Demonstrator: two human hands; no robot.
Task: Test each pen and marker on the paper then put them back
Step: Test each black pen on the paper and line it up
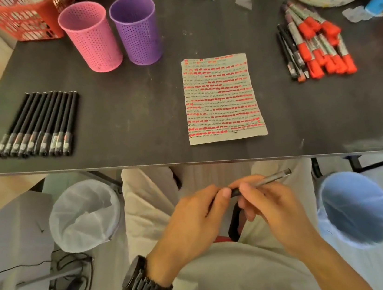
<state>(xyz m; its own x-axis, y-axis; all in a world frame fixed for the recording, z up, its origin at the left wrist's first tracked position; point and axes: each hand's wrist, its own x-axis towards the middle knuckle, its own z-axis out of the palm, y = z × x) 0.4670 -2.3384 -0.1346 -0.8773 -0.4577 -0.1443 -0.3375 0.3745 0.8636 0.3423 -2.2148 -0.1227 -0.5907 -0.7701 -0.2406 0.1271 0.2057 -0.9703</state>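
With left hand (190,220) and right hand (275,204) curled inward, pinched one pen (269,179) between them, just below the table (135,132).

A slim grey-black pen (267,179), near level, is pinched by the left hand (195,215) and right hand (273,202) at 6 o'clock of the flat beige paper sheet (222,97), which is filled with red and black strokes. Black capped pens (37,126) lie side by side at its 9 o'clock. Red-capped grey markers (318,43) are heaped at 2 o'clock.

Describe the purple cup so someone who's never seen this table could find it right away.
On the dark table, look at the far side by the red basket. Two perforated cups stand upright there; the purple cup is the right-hand one, beside the pink cup.
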